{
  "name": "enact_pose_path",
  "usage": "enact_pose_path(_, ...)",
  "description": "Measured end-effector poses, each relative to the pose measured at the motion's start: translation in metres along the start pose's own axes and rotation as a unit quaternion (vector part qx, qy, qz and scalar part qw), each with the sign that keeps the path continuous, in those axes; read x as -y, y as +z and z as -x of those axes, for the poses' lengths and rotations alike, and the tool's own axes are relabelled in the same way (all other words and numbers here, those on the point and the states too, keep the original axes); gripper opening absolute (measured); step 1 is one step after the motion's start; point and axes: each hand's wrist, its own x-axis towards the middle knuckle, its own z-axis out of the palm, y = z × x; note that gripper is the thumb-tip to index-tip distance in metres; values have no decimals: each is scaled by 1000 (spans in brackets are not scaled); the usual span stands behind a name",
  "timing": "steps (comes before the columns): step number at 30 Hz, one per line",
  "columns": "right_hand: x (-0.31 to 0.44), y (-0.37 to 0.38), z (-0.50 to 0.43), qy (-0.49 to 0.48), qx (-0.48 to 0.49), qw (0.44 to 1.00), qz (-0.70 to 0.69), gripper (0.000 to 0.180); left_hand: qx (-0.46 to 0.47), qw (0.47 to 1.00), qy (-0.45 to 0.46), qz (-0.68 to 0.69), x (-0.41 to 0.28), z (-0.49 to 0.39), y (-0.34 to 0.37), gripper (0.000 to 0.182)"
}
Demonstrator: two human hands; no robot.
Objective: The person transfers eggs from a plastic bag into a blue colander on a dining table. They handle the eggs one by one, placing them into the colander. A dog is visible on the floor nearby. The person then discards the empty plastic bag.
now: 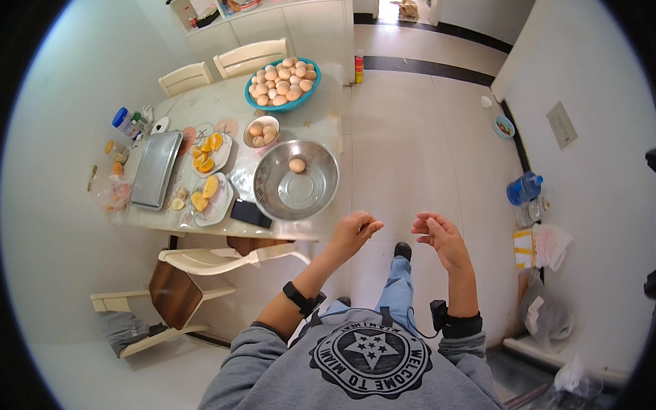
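Observation:
My left hand (355, 233) hovers past the table's right edge, beside a perforated metal bowl (321, 199); its fingers curl together and nothing shows in them. My right hand (439, 236) is held over the floor farther right, fingers bent and apart, holding nothing. One brown egg (297, 165) lies in the metal bowl. Behind it stands a small bowl (261, 132) with several eggs, and at the table's far end a blue basket (287, 107) is heaped with eggs. A black phone (251, 213) lies against the metal bowl's near left side.
Plates with orange wedges (206, 164) and cut yellow fruit (199, 201) are on the table (201, 107), left of a metal tray (157, 169). Chairs (176, 291) stand at the near side. Water bottles (524, 188) and bags line the right wall. An animal (407, 9) lies in the far doorway.

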Motion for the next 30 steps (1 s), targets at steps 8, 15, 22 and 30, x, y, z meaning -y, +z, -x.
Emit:
enact_pose_path(8,82,-106,-187,21,57,998,21,28,-178,967,-160,88,61,-170,24,58)
enact_pose_path(15,136,-107,-347,63,160,982,78,29,-347,914,-178,111,95,-265,-7,15)
enact_pose_path(22,153,-40,-462,84,296,941,137,31,-474,835,-236,151,148,-316,-91,44)
enact_pose_path(30,180,17,-568,121,336,904,234,32,-618,723,-305,44,252,-364,-147,74)
